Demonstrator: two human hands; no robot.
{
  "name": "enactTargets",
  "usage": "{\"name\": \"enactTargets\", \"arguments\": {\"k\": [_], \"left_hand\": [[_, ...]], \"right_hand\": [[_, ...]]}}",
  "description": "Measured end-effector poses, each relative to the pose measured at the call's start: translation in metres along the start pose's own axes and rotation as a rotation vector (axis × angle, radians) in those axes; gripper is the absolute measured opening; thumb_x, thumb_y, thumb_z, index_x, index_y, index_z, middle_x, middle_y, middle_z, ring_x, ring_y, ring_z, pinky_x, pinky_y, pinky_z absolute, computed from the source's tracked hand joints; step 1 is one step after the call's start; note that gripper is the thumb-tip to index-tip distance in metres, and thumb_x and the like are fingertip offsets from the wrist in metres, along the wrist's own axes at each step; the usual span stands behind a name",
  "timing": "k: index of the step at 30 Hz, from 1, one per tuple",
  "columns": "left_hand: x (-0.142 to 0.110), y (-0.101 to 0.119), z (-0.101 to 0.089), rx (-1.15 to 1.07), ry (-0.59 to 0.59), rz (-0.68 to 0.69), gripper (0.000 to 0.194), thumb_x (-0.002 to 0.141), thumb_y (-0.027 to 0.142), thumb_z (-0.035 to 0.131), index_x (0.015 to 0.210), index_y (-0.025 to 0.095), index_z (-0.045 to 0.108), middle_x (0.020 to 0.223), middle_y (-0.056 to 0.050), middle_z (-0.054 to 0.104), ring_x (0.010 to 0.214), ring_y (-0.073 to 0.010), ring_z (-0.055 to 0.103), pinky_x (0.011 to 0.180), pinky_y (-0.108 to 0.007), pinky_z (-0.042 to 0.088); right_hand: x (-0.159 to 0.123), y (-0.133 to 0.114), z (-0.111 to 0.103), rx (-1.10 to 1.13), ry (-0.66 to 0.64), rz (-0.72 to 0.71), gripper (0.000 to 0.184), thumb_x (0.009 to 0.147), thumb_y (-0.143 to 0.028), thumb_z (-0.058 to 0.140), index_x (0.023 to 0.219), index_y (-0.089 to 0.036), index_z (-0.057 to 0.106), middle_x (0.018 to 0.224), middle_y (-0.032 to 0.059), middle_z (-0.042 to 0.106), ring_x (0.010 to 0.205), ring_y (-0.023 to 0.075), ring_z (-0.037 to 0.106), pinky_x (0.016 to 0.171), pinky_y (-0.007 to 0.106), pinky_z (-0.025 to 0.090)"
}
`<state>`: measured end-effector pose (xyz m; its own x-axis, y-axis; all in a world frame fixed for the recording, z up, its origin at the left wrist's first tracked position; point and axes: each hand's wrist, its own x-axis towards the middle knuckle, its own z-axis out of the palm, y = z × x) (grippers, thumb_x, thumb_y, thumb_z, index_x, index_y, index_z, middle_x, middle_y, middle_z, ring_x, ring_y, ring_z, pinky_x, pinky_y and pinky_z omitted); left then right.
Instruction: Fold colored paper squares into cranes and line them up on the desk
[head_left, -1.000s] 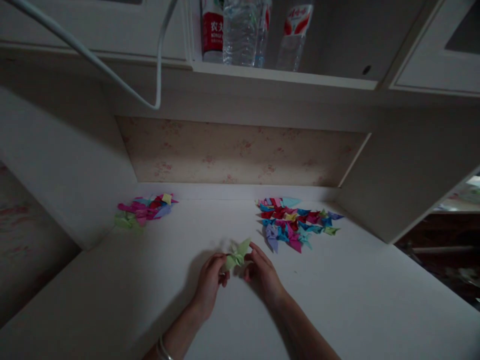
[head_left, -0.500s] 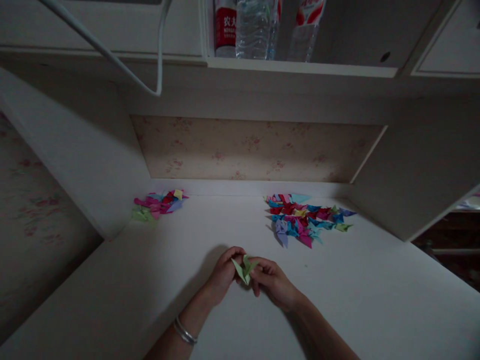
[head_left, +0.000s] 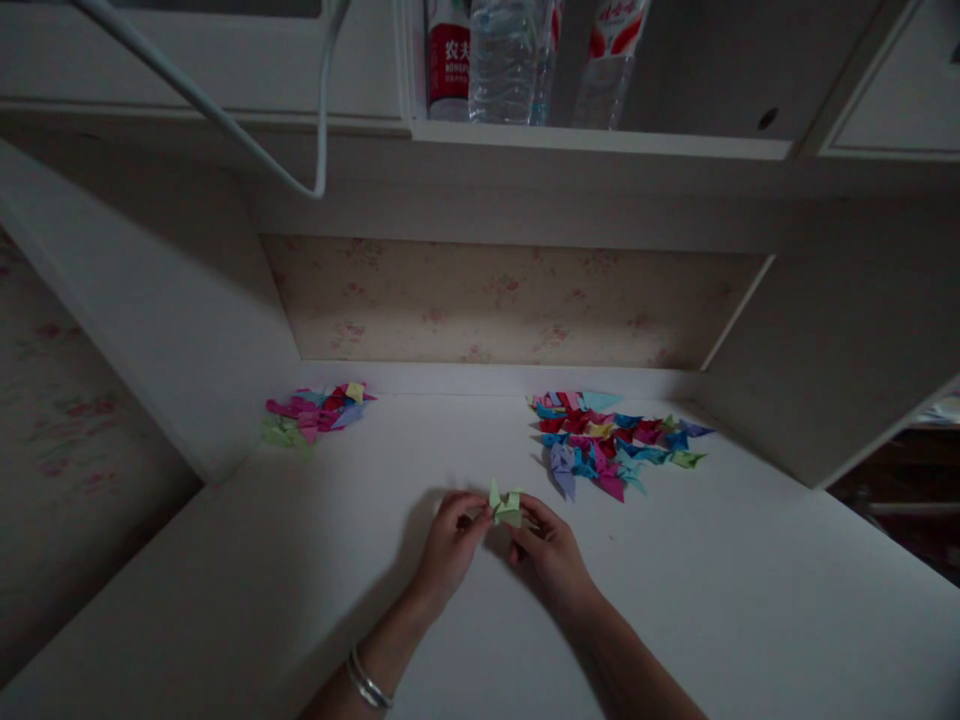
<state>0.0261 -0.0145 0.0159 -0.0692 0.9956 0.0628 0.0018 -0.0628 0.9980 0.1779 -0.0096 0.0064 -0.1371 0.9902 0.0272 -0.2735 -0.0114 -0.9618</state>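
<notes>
A pale green paper crane [head_left: 505,508] is held between both hands, just above the white desk [head_left: 480,640]. My left hand [head_left: 451,540] pinches its left side between thumb and fingers. On the opposite side, my right hand [head_left: 551,545] grips it with the fingertips, thumb toward me. Beyond my right hand lie several folded paper cranes [head_left: 600,440] in rows, in blue, red, pink, purple and green. A smaller heap of colourful folded paper pieces [head_left: 322,412] rests at the back left of the desk.
Overhead, a shelf [head_left: 600,142] holds several plastic bottles [head_left: 502,65]. A white cable or lamp arm [head_left: 225,125] hangs down at the upper left. Side panels [head_left: 832,330] enclose the desk, and floral wallpaper [head_left: 517,300] covers the back.
Both hands have turned the green crane about, so it shows a different side now. Its wings stood spread toward me half a second ago. The piles on the desk have stayed put.
</notes>
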Motion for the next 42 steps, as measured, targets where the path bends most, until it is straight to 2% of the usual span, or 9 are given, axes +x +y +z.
{"name": "enactTargets", "arguments": {"k": [5,11,15,17,20,23,26,30,42], "left_hand": [[0.002,-0.003,0.001,0.084,0.018,0.048,0.029,0.073,0.043,0.066,0.084,0.016,0.069,0.081,-0.004,0.063,0.055,-0.0099,0.052,0.045,-0.02,0.035],[-0.001,0.005,-0.002,0.003,0.04,-0.039,0.031,0.08,0.047,0.059,0.085,0.016,0.061,0.056,0.005,0.049,0.047,-0.0087,0.044,0.043,-0.019,0.032],[-0.008,0.006,0.002,-0.043,-0.127,-0.028,0.035,0.075,0.043,0.066,0.099,0.018,0.058,0.087,-0.002,0.059,0.063,-0.0105,0.053,0.045,-0.018,0.038],[-0.011,0.003,0.005,-0.006,-0.157,0.02,0.045,0.071,0.039,0.071,0.108,0.02,0.056,0.105,-0.006,0.059,0.076,-0.0133,0.057,0.05,-0.018,0.043],[-0.009,-0.006,0.007,0.088,-0.124,0.048,0.042,0.075,0.041,0.067,0.11,0.019,0.056,0.108,-0.009,0.058,0.078,-0.0158,0.059,0.045,-0.018,0.043],[-0.005,-0.012,0.004,0.166,-0.104,0.082,0.033,0.084,0.045,0.055,0.101,0.018,0.062,0.102,-0.008,0.057,0.072,-0.0163,0.059,0.039,-0.019,0.042],[-0.001,-0.014,0.001,0.271,-0.066,0.207,0.027,0.087,0.04,0.052,0.093,0.018,0.067,0.096,-0.007,0.056,0.083,-0.0179,0.059,0.06,-0.026,0.052],[-0.002,-0.01,0.001,0.362,-0.028,0.271,0.023,0.083,0.037,0.061,0.093,0.018,0.069,0.097,-0.007,0.056,0.092,-0.0196,0.057,0.08,-0.031,0.05],[0.003,-0.012,-0.004,0.389,0.086,0.297,0.022,0.087,0.034,0.053,0.087,0.019,0.07,0.091,-0.007,0.059,0.085,-0.0192,0.057,0.07,-0.029,0.048]], "right_hand": [[0.0,0.001,0.002,-0.095,-0.001,0.017,0.044,0.073,-0.04,0.073,0.108,-0.016,0.063,0.086,0.0056,0.068,0.045,0.0067,0.051,0.042,0.02,0.036],[-0.002,0.0,0.0,-0.223,0.064,-0.025,0.043,0.079,-0.041,0.064,0.113,-0.016,0.062,0.087,0.0055,0.069,0.047,0.0089,0.052,0.044,0.021,0.04],[-0.007,0.0,-0.002,-0.543,0.115,-0.117,0.04,0.086,-0.037,0.053,0.121,-0.018,0.06,0.063,-0.0003,0.065,0.048,0.011,0.053,0.045,0.019,0.04],[-0.008,0.001,-0.002,-0.652,0.092,-0.186,0.041,0.088,-0.034,0.05,0.124,-0.019,0.059,0.073,0.0016,0.069,0.051,0.0114,0.056,0.049,0.019,0.044],[-0.009,0.002,-0.002,-0.766,0.076,-0.251,0.042,0.088,-0.029,0.047,0.128,-0.019,0.057,0.093,0.0052,0.071,0.059,0.0124,0.061,0.056,0.02,0.047],[-0.009,0.001,-0.001,-0.851,0.067,-0.269,0.044,0.089,-0.03,0.046,0.13,-0.017,0.055,0.091,0.0059,0.071,0.057,0.0126,0.061,0.057,0.021,0.048],[-0.01,0.001,0.0,-0.884,0.046,-0.279,0.045,0.089,-0.029,0.046,0.133,-0.018,0.052,0.092,0.0052,0.071,0.056,0.0121,0.06,0.059,0.021,0.049],[-0.011,0.003,-0.001,-0.894,0.0,-0.292,0.051,0.087,-0.024,0.046,0.138,-0.02,0.045,0.1,0.0048,0.07,0.059,0.0115,0.061,0.062,0.022,0.05],[-0.015,0.001,0.002,-0.75,-0.031,-0.312,0.061,0.078,-0.019,0.055,0.138,-0.028,0.046,0.128,0.005,0.06,0.07,0.0136,0.065,0.064,0.024,0.054]]}}
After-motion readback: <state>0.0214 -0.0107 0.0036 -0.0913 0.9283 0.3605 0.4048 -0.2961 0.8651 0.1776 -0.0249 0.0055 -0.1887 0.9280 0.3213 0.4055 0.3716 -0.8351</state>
